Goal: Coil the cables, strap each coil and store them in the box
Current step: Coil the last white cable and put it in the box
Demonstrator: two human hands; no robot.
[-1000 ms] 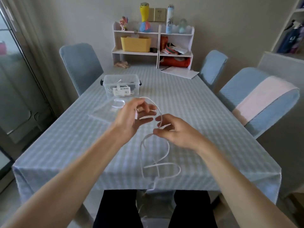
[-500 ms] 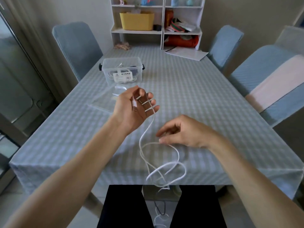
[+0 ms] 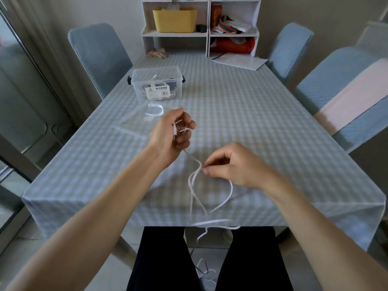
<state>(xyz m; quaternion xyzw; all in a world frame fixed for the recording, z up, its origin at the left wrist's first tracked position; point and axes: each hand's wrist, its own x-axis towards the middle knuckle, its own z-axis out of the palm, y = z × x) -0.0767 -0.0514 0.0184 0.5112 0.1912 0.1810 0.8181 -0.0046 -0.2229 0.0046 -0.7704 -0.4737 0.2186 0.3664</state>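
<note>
Head view: white cable is partly wound around the left hand, a few turns visible across its curled fingers, which grip the wraps. Cable runs down-right from that hand to the right hand, which pinches it between thumb and fingertips just above the counter. Below the pinch the slack hangs in loose loops over the counter's near edge and trails to the floor between the person's legs. Clear plastic box sits open at far left of the counter, white coiled cables inside, label on its front wall. Its clear lid lies flat just in front, with a white strap resting on it. Both are beyond the left hand, apart from it. Counter has a blue-grey checked cloth; white shelf unit at the far end, blue-covered chairs around.
</note>
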